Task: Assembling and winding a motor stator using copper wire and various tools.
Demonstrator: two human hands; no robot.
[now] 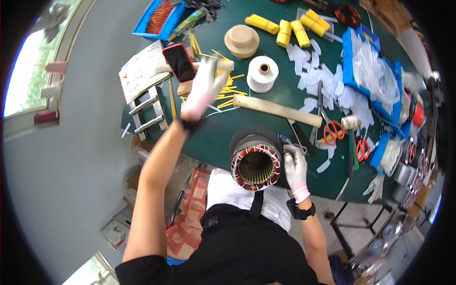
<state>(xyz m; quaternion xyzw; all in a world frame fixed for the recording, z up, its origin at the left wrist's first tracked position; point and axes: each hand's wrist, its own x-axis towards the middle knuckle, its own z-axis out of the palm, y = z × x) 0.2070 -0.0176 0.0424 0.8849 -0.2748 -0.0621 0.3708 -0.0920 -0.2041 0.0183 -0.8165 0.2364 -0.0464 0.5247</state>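
Note:
A motor stator (232,166) with copper windings laced in white cord stands at the table's near edge, its round bore facing up. Beside its right side is my right hand (295,166) in a white glove, fingers bent and closed near its wall; what they hold is hidden. My left hand (205,88), gloved and slightly blurred, reaches forward with fingers stretched apart. It passes over a pale rod-like tool (225,65) and loose yellow strips (230,90), next to a phone in a red case (179,61). Contact with them cannot be made out.
A white thread spool (262,74) and a beige flanged cylinder (241,41) stand ahead. A long pale rod (278,110) lies across the table. Orange-handled scissors (334,132), white paper pieces (323,78) and blue bins (349,61) are at right, yellow bundles (283,33) at the back.

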